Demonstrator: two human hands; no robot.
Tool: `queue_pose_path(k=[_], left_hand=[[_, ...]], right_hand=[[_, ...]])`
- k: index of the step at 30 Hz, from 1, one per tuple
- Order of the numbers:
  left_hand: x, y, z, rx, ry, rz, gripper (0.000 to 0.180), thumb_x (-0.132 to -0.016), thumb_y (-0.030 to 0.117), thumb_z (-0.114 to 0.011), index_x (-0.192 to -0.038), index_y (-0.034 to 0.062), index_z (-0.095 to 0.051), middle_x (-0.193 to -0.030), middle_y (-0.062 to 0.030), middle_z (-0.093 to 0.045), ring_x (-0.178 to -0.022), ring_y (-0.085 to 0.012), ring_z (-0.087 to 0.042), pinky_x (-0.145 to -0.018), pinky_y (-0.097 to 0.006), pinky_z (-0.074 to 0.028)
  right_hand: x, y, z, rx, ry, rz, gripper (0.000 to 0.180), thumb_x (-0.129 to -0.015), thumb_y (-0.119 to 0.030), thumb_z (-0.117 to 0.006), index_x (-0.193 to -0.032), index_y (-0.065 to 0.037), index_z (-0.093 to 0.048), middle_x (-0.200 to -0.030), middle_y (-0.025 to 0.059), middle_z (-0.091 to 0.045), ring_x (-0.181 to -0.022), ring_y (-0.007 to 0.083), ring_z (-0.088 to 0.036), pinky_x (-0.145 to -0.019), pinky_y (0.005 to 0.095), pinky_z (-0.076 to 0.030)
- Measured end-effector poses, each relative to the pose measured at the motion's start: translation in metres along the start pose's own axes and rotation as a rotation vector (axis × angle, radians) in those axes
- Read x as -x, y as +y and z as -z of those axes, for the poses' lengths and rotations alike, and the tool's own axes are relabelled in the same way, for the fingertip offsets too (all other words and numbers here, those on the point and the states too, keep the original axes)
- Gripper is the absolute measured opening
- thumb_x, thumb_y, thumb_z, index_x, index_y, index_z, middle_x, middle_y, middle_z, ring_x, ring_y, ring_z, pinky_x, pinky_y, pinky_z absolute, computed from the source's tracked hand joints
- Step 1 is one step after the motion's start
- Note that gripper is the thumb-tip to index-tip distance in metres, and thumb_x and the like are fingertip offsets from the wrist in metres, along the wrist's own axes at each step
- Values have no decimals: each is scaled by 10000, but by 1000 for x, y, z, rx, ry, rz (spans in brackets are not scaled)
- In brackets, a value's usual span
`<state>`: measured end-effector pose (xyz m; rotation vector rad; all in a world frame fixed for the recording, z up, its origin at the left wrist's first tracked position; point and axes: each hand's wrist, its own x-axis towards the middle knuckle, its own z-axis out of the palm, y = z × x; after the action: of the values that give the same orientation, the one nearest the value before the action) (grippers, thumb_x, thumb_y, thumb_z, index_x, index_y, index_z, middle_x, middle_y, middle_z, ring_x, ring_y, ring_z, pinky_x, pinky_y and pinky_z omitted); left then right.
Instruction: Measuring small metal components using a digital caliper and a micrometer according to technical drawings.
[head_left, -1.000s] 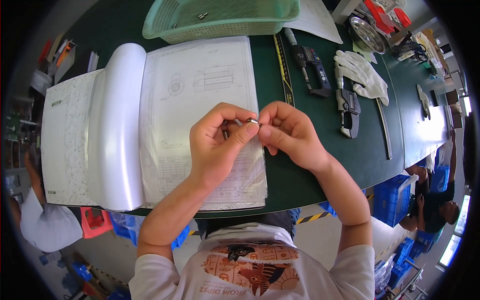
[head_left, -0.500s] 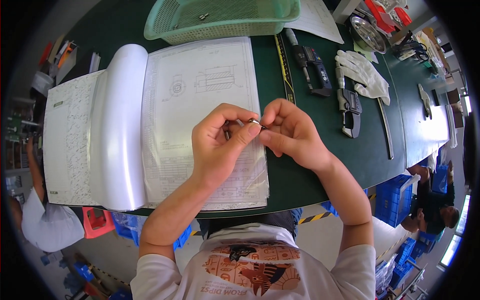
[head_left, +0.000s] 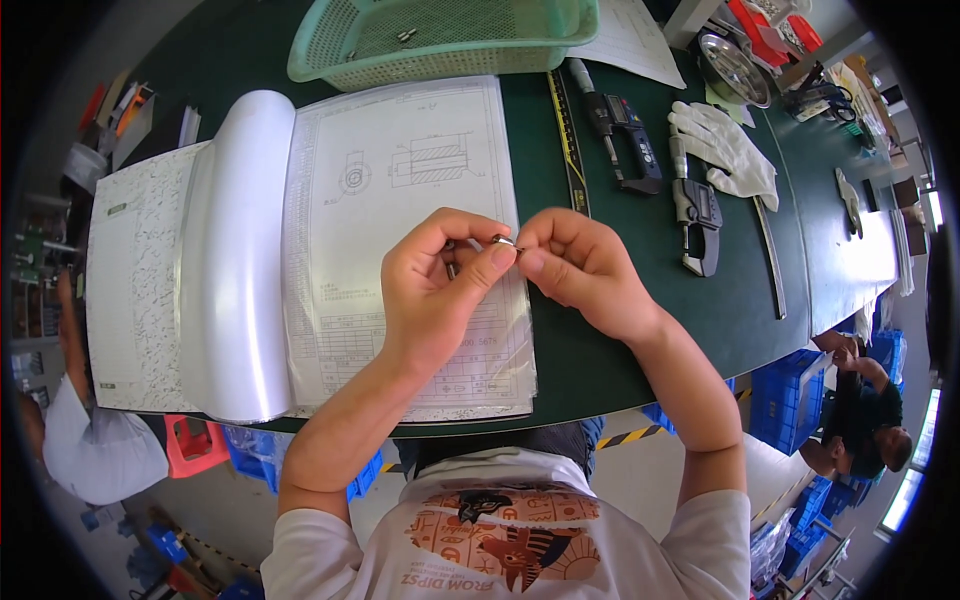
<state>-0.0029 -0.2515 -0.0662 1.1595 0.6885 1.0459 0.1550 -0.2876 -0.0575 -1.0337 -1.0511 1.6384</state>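
My left hand [head_left: 425, 290] pinches a small shiny metal sleeve [head_left: 504, 240] between thumb and forefinger. Under its curled fingers, another small metal piece [head_left: 453, 262] shows in part. Thumb and forefinger of my right hand [head_left: 597, 275] are closed together at the sleeve's right end. Something dark and thin sits between them there, too small to name. Both hands are above the right edge of an open folder of plastic-sleeved pages [head_left: 420, 130], whose top sheet bears a drawing of a round, bored part.
A green plastic basket [head_left: 440, 68] with a few metal pieces stands at the back. To the right lie a tape rule [head_left: 568, 150], two digital micrometers [head_left: 632, 145], a white glove [head_left: 735, 155] and a steel ruler [head_left: 772, 260]. Farther right is a metal bowl [head_left: 735, 68]. Other people work at both sides.
My right hand has shifted slightly left and down, and its forefinger and thumb have closed at the sleeve's end. My left hand has hardly moved.
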Motion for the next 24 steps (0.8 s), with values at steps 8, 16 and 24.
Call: queue_pose_path(k=[8, 16, 24], left_hand=[[0, 0, -2, -10, -32, 30, 109, -762, 11, -601, -857, -22, -558, -711, 6, -539, -572, -3, -416, -539, -129, -355], [1, 3, -3, 16, -22, 56, 105, -771, 20, -595, -859, -20, -552, -705, 9, -528, -574, -4, -415, -532, -135, -349], [0, 4, 1, 32, 43, 119, 101, -790, 40, -574, -874, -11, -551, -756, 1, -535, -589, -3, -400, -515, -134, -323]], right_hand=[[0, 10, 21, -44, -231, -111, 148, -803, -61, -569, -866, -17, -443, -723, -22, -483, -676, 18, -451, -583, 161, -373], [0, 8, 7, 158, -31, 49, 146, -848, -143, -521, -848, 0, -491, -759, 8, -516, -689, 28, -439, -593, 179, -378], [1, 5, 1, 141, 124, 114, 194, -868, -202, -465, -845, -12, -493, -708, -1, -479, -628, 46, -382, -576, 185, -346]])
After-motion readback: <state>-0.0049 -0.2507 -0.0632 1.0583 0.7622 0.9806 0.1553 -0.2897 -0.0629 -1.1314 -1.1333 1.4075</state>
